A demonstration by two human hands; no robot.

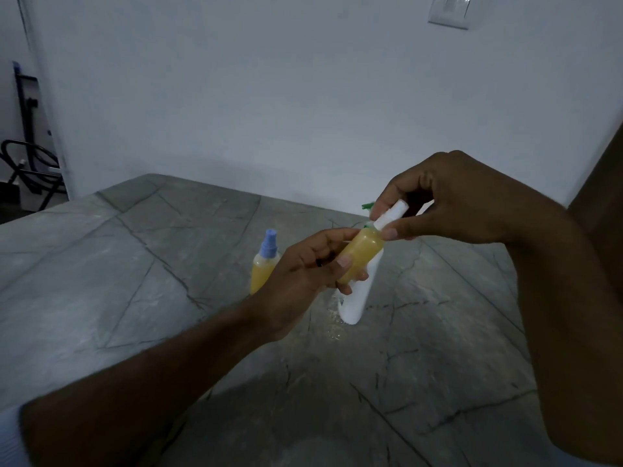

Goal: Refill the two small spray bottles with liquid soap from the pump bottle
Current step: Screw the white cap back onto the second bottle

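Bottle [359, 256] of yellow liquid soap, small, held tilted above the grey stone-patterned desk [135, 264], its top pointing up and to the right. Left hand [303, 274] wraps the bottle body: fingers curled round the far side, thumb laid across the near side, so the left grip is closed on the bottle. Right hand [448, 200] meets it from above; thumb and forefinger pinch the white spray cap [392, 215] seated at the bottle neck, remaining fingers loosely curled behind. Whether the cap is fully screwed down cannot be told. Second small spray bottle [264, 264] stands upright on the desk just left of the left hand, also filled with yellow liquid and fitted with a blue spray top [270, 243]; its lower part is hidden by the left hand. White pump bottle [357, 298] stands on the desk directly behind the held bottle, mostly covered by it and by both hands; a green part of its pump [367, 206] shows above the right fingers. Small wet spots on the desk surface beside the pump bottle base. Plain white wall [269, 96] behind the desk, with a light switch plate [450, 10] at upper right. Dark metal frame [30, 156] at far left, indistinct. Scene dim overall.
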